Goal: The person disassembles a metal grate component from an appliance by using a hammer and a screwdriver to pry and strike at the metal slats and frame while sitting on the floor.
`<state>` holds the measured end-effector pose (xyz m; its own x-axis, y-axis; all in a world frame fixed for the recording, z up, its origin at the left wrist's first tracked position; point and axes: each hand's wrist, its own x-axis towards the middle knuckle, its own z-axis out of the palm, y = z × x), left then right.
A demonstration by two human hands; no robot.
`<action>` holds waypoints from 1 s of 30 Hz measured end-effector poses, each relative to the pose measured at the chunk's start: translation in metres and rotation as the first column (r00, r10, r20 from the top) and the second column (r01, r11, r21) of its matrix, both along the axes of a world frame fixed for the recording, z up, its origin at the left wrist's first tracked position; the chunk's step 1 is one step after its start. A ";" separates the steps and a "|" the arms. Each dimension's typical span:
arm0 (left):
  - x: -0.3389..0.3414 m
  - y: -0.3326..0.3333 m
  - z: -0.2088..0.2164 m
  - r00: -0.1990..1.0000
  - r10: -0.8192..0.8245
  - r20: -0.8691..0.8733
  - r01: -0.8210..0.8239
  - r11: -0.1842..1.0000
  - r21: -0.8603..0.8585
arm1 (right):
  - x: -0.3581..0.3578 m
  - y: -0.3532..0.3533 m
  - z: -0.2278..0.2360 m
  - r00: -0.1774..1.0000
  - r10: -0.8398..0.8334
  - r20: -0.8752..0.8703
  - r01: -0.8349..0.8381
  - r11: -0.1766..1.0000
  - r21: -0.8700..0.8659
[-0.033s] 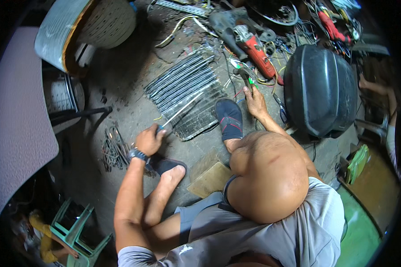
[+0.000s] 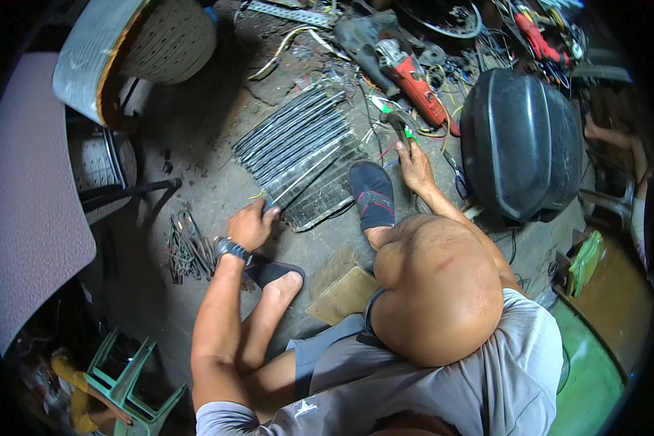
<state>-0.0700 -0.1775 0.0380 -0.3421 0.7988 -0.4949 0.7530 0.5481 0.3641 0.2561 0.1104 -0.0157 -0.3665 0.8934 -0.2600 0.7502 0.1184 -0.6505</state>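
On the floor before me lies a grey, finned panel [image 2: 294, 134], like a radiator core, its far half in dark ridges and its near half flatter. My left hand [image 2: 251, 225], with a watch on its wrist, is closed round the blue handle of a long screwdriver [image 2: 307, 176]. The shaft slants away to the right over the panel; whether its tip touches cannot be told. My right hand [image 2: 416, 168] grips a hammer [image 2: 400, 125], head up, just right of the panel and beside my shoe [image 2: 373, 192].
A red angle grinder [image 2: 420, 91] lies beyond the hammer among wires. At right stands a black top case [image 2: 522, 145]. Thin metal rods [image 2: 189, 247] are heaped left of my left hand. A wooden block [image 2: 341, 294] sits between my legs. Another person's arm [image 2: 636, 160] shows far right.
My left hand and the screwdriver have shifted slightly right over the panel. My right hand keeps the hammer in about the same place.
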 end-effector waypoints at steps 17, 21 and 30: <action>0.034 0.089 -0.003 0.982 -0.171 -0.074 0.171 0.985 -0.003 | 0.036 -0.009 -0.003 0.989 0.144 0.021 -0.139 0.978 -0.158; 0.035 0.089 0.001 0.987 -0.148 -0.070 0.145 0.989 -0.043 | 0.029 0.001 0.000 0.990 0.138 0.023 -0.129 0.965 -0.227; 0.026 0.097 0.002 0.991 -0.133 0.005 0.133 0.986 -0.096 | 0.014 0.018 -0.007 0.981 0.170 -0.089 -0.174 0.984 -0.041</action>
